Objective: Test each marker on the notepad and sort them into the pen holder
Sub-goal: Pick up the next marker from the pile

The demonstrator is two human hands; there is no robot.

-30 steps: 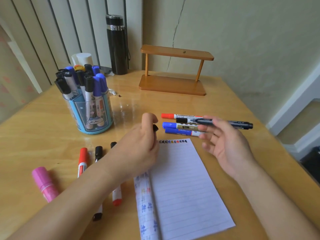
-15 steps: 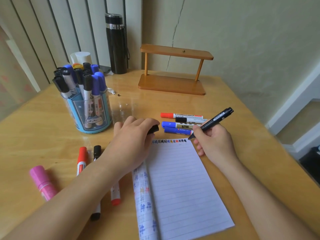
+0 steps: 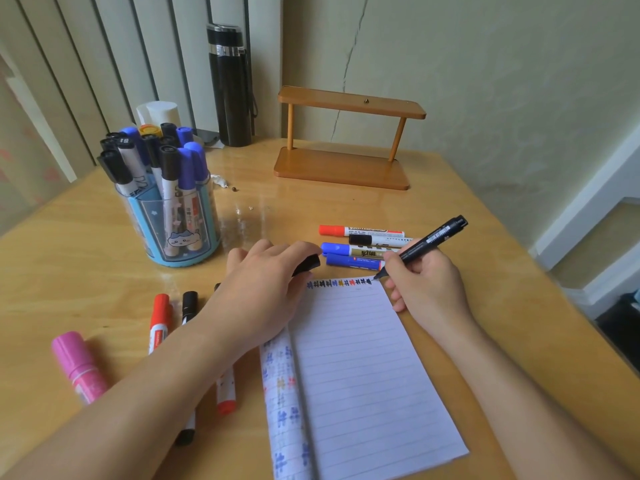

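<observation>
- Black slim plastic marker (image 3: 433,237), uncapped, stands tilted in the right hand (image 3: 426,285). That grip is closed round the barrel, and the tip sits at the far right corner of the white lined notepad (image 3: 363,375), ending a row of test marks.
- Left hand (image 3: 263,282) rests on the pad's far left corner, its grip closed on a black cap (image 3: 306,265).
- Risk: so near the page edge, a stroke could run onto the wooden tabletop (image 3: 86,258).
- Risk: the blue clear pen holder (image 3: 143,225) looks crowded, so a careless drop may not seat the marker.
</observation>
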